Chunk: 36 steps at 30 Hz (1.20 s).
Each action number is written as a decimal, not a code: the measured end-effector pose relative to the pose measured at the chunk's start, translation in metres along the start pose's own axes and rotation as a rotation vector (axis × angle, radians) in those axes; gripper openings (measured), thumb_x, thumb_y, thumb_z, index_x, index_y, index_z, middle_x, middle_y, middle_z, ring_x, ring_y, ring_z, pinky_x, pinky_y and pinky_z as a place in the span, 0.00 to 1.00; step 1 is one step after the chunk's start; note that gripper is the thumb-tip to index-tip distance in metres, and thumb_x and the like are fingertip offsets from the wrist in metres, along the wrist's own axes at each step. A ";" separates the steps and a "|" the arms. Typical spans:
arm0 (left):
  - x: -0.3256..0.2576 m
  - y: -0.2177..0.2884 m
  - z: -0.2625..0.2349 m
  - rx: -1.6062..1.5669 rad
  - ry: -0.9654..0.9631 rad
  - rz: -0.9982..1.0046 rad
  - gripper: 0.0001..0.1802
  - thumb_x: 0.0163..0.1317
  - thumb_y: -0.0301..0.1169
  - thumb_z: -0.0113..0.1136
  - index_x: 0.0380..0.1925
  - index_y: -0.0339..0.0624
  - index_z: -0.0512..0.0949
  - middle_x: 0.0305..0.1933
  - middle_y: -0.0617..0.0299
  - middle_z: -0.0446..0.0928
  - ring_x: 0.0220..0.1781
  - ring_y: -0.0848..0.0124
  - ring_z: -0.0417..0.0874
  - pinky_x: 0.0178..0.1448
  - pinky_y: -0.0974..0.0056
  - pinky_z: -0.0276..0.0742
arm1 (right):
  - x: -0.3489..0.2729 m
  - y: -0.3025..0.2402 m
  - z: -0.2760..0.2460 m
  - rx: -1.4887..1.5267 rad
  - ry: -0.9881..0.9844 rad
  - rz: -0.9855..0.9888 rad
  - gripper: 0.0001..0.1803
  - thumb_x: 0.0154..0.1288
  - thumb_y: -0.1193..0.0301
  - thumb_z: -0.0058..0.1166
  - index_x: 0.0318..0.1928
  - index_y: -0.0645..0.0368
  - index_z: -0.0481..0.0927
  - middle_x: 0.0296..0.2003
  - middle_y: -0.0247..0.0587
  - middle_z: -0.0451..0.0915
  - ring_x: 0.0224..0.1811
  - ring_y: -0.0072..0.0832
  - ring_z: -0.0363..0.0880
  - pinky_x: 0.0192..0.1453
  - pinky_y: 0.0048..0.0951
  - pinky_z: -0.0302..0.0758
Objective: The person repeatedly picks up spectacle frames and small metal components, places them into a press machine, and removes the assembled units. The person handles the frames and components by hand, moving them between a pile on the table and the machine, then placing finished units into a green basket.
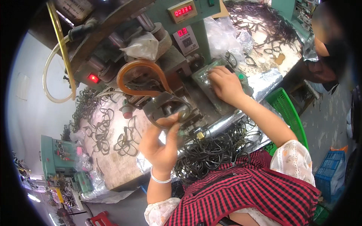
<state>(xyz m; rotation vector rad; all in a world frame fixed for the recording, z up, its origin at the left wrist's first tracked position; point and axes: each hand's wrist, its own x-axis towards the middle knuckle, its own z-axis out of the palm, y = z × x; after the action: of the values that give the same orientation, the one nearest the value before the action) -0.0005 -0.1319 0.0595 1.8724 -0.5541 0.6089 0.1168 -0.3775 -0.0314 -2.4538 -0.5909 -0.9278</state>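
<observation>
Currently holding a black curved frame (151, 107) pinched between thumb and bent fingers of the left hand (158, 145), before the press (173, 58), inward of the tabletop's (117, 167) front edge. Looks smooth and broad-rimmed; partly covered by fingertips. Resting the right hand (228, 86), half curled, beside a green button (240, 76); cannot tell what lies under the palm. Above, with red-lit digits, a counter (182, 11); below, a white label (186, 42), print too small.

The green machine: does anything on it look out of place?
Yes, perhaps: a crumpled whitish wad, seemingly plastic, sits near a metal column of the green machine, looking oddly makeshift among hard parts. No clear damage stands out.
</observation>
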 end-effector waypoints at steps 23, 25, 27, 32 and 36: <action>-0.054 -0.129 -0.074 0.147 0.497 -0.508 0.30 0.60 0.21 0.58 0.64 0.34 0.63 0.63 0.50 0.68 0.64 0.62 0.70 0.69 0.60 0.65 | -0.059 -0.022 -0.048 0.493 0.128 0.674 0.07 0.61 0.80 0.56 0.40 0.64 0.83 0.37 0.40 0.82 0.43 0.26 0.79 0.50 0.25 0.73; -0.058 -0.132 -0.079 0.110 0.535 -0.539 0.27 0.60 0.21 0.58 0.61 0.34 0.66 0.61 0.51 0.70 0.63 0.64 0.71 0.67 0.61 0.67 | -0.063 -0.024 -0.054 0.620 0.146 0.687 0.07 0.61 0.80 0.56 0.40 0.64 0.84 0.37 0.39 0.81 0.42 0.27 0.79 0.49 0.25 0.73; -0.050 -0.119 -0.071 0.115 0.512 -0.462 0.24 0.61 0.20 0.57 0.58 0.34 0.69 0.59 0.52 0.72 0.61 0.65 0.73 0.65 0.62 0.69 | -0.041 -0.051 -0.063 0.622 0.067 0.538 0.07 0.60 0.81 0.56 0.39 0.64 0.84 0.36 0.39 0.81 0.41 0.28 0.79 0.48 0.26 0.73; -0.033 -0.108 -0.044 0.003 0.518 -0.272 0.18 0.63 0.18 0.55 0.53 0.33 0.72 0.52 0.53 0.77 0.54 0.66 0.79 0.62 0.64 0.73 | 0.026 -0.097 -0.050 0.619 0.068 0.189 0.08 0.56 0.81 0.57 0.38 0.64 0.84 0.36 0.43 0.82 0.41 0.31 0.80 0.47 0.29 0.74; -0.046 -0.083 -0.033 0.035 0.584 -0.150 0.14 0.65 0.18 0.53 0.51 0.32 0.72 0.50 0.53 0.78 0.53 0.66 0.80 0.61 0.63 0.73 | 0.023 -0.106 -0.026 0.759 0.094 0.330 0.07 0.56 0.79 0.59 0.37 0.63 0.83 0.36 0.43 0.82 0.41 0.34 0.80 0.47 0.30 0.74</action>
<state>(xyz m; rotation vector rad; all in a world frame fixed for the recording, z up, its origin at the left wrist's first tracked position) 0.0110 -0.0674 -0.0166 1.6412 -0.0212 1.0159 0.0629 -0.3006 0.0290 -1.7401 -0.3879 -0.5417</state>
